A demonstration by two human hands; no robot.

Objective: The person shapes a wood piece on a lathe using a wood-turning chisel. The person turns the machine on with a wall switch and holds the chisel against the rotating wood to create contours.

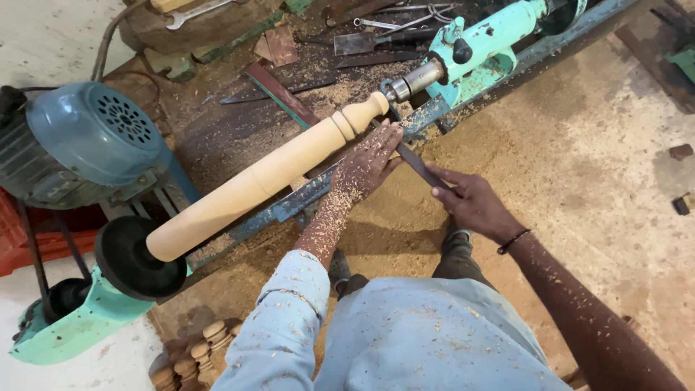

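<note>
A long pale turned wooden piece [268, 174] is mounted on a lathe between a black faceplate [137, 259] and a green tailstock [481, 51]. My left hand [369, 163], dusted with sawdust, presses on a dark flat chisel [420, 165] where it crosses the blue tool rest [304, 195], close to the grooved knob end of the wood. My right hand [470, 203] grips the chisel's rear end, lower and to the right.
A blue-grey motor [87, 141] sits at left. Wrenches, scissors and flat tools [384, 32] lie behind the lathe. Several small turned wooden pieces [192, 355] are piled on the floor at bottom left. Sawdust covers the ground.
</note>
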